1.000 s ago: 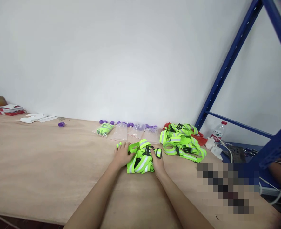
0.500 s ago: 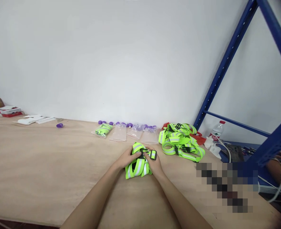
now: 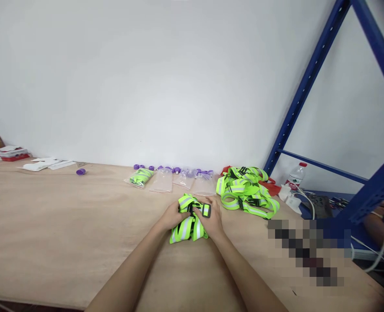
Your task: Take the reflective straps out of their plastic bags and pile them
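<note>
A bundle of neon-green reflective strap (image 3: pixel 188 225) with black buckles lies on the wooden table (image 3: pixel 64 225) in front of me. My left hand (image 3: pixel 174 215) grips its left side, fingers curled over the top. My right hand (image 3: pixel 211 219) closes on its right side, thumb by a black buckle. The two hands press the bundle together between them.
A loose pile of the same green straps (image 3: pixel 245 193) lies to the right, over something red. Clear plastic bags (image 3: pixel 165 180), one with a green strap (image 3: pixel 141 177), and purple caps line the wall. A water bottle (image 3: pixel 294 177) and cables sit by the blue rack (image 3: pixel 309 82). Another person's arm (image 3: pixel 379 221) shows at far right.
My hands have drawn closer together and gathered the spread strap into a tighter bundle. The loose end that lay to the left is now folded in.
</note>
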`<state>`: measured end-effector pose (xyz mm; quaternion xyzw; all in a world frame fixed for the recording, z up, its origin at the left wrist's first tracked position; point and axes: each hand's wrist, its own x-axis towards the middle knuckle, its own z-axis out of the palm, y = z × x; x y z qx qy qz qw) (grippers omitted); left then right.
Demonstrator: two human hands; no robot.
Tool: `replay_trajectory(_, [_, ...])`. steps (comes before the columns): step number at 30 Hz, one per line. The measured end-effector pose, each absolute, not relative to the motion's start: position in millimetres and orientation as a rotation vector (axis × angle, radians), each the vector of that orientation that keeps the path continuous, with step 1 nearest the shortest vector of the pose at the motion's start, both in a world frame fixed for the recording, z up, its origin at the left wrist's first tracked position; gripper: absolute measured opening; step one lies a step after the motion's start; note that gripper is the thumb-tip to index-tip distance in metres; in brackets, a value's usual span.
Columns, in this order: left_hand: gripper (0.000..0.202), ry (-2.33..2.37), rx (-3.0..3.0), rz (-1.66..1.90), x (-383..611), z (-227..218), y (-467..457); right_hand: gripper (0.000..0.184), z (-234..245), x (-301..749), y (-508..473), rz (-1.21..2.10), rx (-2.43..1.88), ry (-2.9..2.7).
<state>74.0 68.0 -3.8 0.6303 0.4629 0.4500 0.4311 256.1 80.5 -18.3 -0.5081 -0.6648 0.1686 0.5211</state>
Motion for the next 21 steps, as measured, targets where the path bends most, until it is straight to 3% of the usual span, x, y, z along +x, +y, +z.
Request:
replay_trajectory(6, [0.043, 1.109, 1.619, 1.150, 73.9, -4.5, 67.5, 0.053, -22.8, 256.0, 84.1, 0.728, -1.027, -1.669])
replay_trajectory(21, [0.040, 1.070, 1.639, 1.260, 78.9, -3.9, 64.7, 0.054, -11.8, 252.1, 74.4, 1.089, -0.915, -1.477])
